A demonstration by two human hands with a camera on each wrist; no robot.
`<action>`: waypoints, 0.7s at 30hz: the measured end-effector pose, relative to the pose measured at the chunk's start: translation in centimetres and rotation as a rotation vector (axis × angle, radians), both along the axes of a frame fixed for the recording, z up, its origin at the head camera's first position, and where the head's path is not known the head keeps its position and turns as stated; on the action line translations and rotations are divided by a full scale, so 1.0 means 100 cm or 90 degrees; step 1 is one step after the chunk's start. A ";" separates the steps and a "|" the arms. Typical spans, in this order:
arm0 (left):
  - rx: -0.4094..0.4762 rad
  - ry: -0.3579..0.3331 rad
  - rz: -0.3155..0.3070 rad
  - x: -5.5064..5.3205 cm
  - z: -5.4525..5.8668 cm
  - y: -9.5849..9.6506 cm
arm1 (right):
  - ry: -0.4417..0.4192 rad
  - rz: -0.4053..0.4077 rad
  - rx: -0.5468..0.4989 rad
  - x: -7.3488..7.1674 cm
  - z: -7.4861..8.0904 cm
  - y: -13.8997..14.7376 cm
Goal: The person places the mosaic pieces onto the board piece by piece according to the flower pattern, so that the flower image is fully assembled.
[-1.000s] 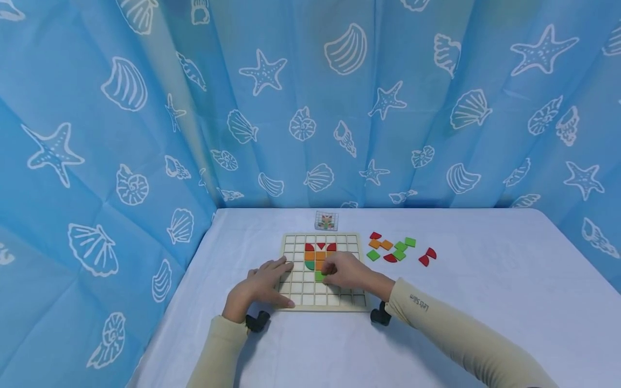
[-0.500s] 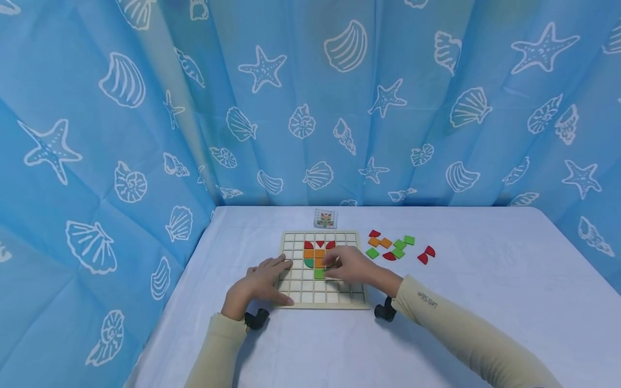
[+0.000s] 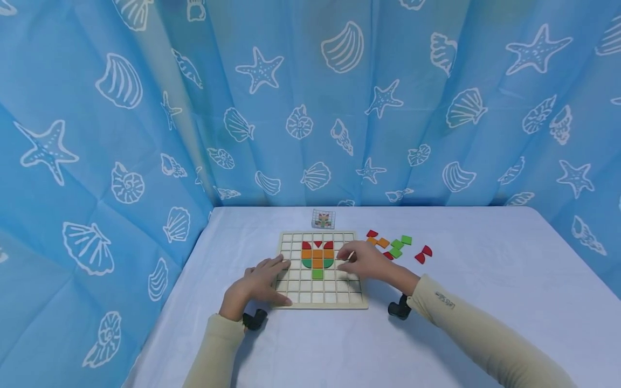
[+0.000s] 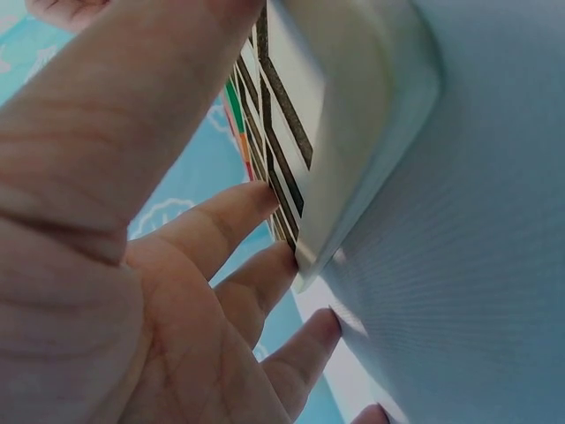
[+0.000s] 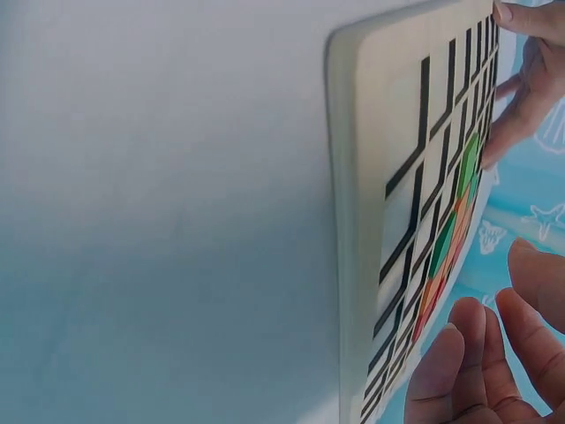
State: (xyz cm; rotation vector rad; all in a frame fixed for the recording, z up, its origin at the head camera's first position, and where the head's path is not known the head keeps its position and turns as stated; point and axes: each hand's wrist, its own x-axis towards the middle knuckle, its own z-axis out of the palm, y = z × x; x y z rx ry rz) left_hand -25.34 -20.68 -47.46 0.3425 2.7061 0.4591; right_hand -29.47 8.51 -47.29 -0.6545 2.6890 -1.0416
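Observation:
A pale wooden grid board (image 3: 294,297) lies on the table with colored tiles in its middle cells. Red pieces top the pattern, including a small red triangle (image 3: 317,244). Below them are orange squares (image 3: 317,254), a dark green quarter-round tile (image 3: 328,263) on the right, its twin (image 3: 306,263) on the left, and a light green square (image 3: 317,274) at the bottom. My left hand (image 3: 259,281) rests spread on the board's left edge, its thumb at the near rim. Over the right cells hovers my right hand (image 3: 370,262), fingers loosely bent and apart, holding nothing.
Loose tiles lie right of the board: orange squares (image 3: 383,243), light green squares (image 3: 406,240) and red quarter-rounds (image 3: 420,258). Behind the board stands a small pattern card (image 3: 323,219). A blue curtain (image 3: 291,108) hangs along the table's far edge.
My right hand has drawn back to the right from the pattern and its fingers have parted. The right dark green quarter-round tile now shows in its cell. My left hand has stayed put.

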 end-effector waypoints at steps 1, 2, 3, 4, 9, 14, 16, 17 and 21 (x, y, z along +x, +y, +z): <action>-0.002 0.002 -0.001 0.000 0.000 0.000 | 0.001 -0.002 -0.003 0.000 0.001 0.002; -0.002 0.002 -0.002 0.000 0.000 0.000 | 0.005 -0.003 -0.005 0.000 0.002 0.004; -0.003 0.004 -0.004 -0.001 0.000 -0.001 | 0.010 -0.001 -0.006 0.000 0.003 0.007; -0.004 0.004 -0.006 -0.001 0.000 -0.001 | 0.015 -0.001 -0.007 0.000 0.004 0.010; -0.007 0.004 -0.009 -0.001 0.001 -0.001 | 0.021 -0.023 0.004 -0.003 0.005 0.026; -0.006 0.002 -0.009 -0.001 0.002 0.000 | 0.016 -0.079 0.023 -0.010 0.005 0.049; -0.005 -0.001 -0.007 0.000 0.002 0.000 | 0.016 -0.097 0.029 -0.012 0.005 0.059; -0.005 -0.001 -0.007 0.000 0.002 0.000 | 0.017 -0.106 0.032 -0.013 0.005 0.064; 0.001 -0.003 -0.002 0.001 0.002 0.000 | 0.012 -0.142 0.035 -0.014 0.003 0.085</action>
